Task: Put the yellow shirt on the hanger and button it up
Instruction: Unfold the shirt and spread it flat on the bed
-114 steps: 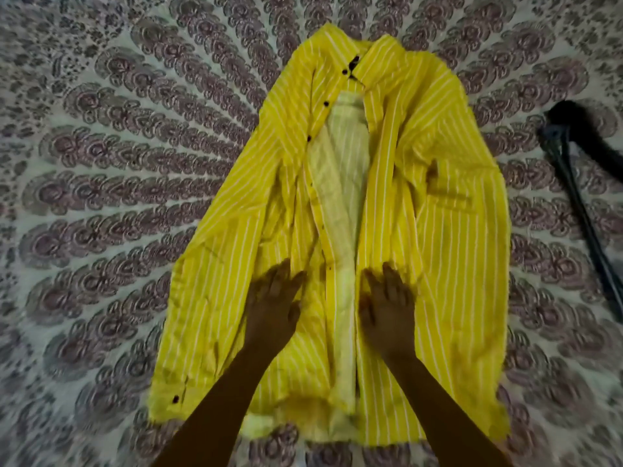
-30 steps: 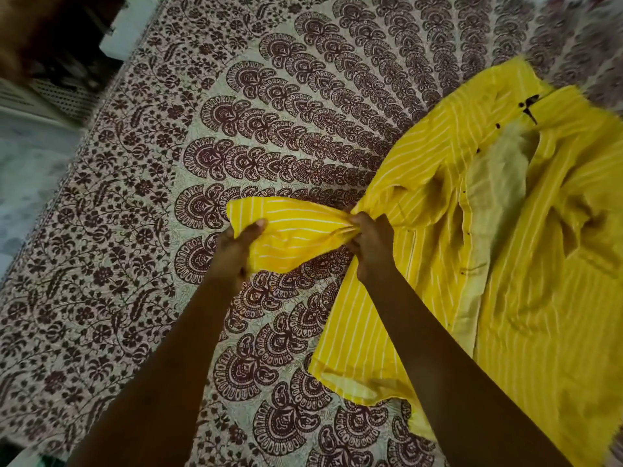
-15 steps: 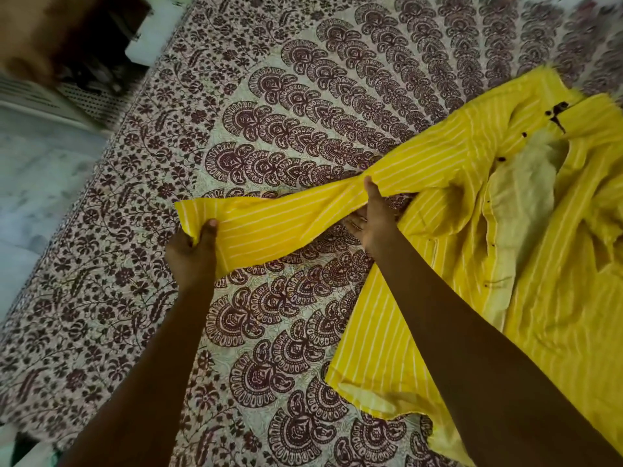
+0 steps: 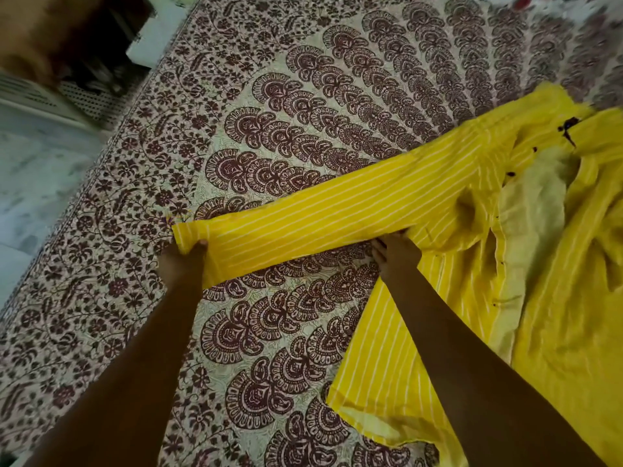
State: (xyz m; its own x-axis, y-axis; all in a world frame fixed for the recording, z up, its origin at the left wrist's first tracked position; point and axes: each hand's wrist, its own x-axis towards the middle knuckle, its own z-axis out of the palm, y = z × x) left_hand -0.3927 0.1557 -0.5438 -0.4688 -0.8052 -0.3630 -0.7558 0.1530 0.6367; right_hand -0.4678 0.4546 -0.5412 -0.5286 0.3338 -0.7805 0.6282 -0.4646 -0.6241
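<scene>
The yellow shirt [image 4: 553,264] lies front-up and unbuttoned on a patterned bedsheet [image 4: 303,96], filling the view from about 2 o'clock down to 5 o'clock, its paler inside showing between the two front panels. Dark buttons [image 4: 511,173] run down the edge of one panel, and a dark mark sits at the collar [image 4: 569,124] near 2 o'clock. One sleeve [image 4: 320,217] is stretched out flat from the shoulder toward 9 o'clock, crossing the middle of the view as a straight striped band over the sheet. The left hand [image 4: 182,264] holds the cuff end of that sleeve at about 8 o'clock from centre, thumb on top of the cloth and the other fingers tucked under it, out of sight. The right hand [image 4: 396,254] is at the armpit end of the sleeve, just right of centre, its fingers curled on the lower edge of the cloth where sleeve meets body; how much cloth it has gathered cannot be told. Both forearms reach up from the bottom edge, the right one lying over the shirt's lower left panel. The shirt's hem [image 4: 371,429] lies near 5 o'clock with a corner turned back. At 10 to 11 o'clock, beyond the sheet's edge, a pale floor [image 4: 37,170] and some dark, blurred shapes show.
</scene>
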